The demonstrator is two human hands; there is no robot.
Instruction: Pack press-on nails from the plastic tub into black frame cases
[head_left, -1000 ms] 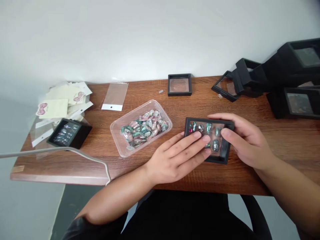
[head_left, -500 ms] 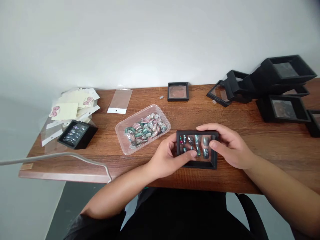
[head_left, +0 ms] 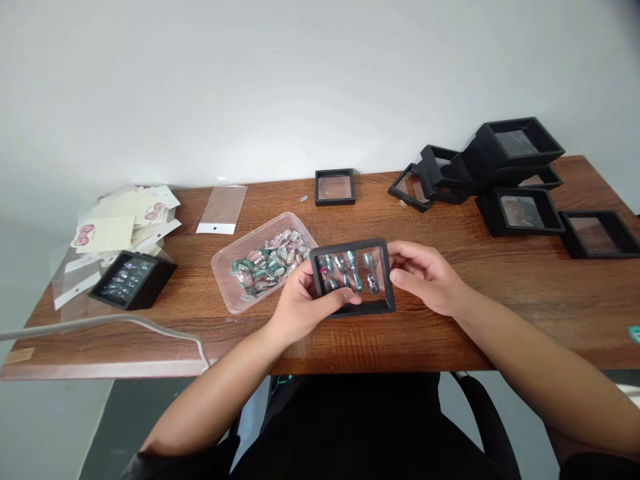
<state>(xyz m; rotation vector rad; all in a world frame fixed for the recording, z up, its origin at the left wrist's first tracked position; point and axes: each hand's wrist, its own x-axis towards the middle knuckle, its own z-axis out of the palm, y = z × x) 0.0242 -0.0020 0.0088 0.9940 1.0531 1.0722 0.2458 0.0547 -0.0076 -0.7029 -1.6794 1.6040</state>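
A black display frame (head_left: 367, 309) with a clear window is held up over the table, slightly tilted. Inside it sit several shiny dark-teal press-on nails (head_left: 370, 281) in two rows. My left hand (head_left: 310, 303) is closed around the frame's left side, its thumb across the lower part of the window and the other fingers behind. My right hand (head_left: 425, 277) pinches the right edge, thumb at the side and fingertips partly hidden behind the frame. A clear plastic tub (head_left: 227, 283) of small wrapped pink and green pieces stands just left of the frame.
On the left lie bow-printed cards (head_left: 113, 230) and a black box of nails (head_left: 155, 280). A clear bag (head_left: 223, 207) and a small frame (head_left: 335, 202) lie near the wall. Black frames (head_left: 525, 230) pile up at the right. A cable (head_left: 135, 321) crosses the front-left edge.
Both hands have raised and tilted the frame, moving it up and left in view. The right thumb has slid off the window to the frame's right edge. The whole view has shifted too.
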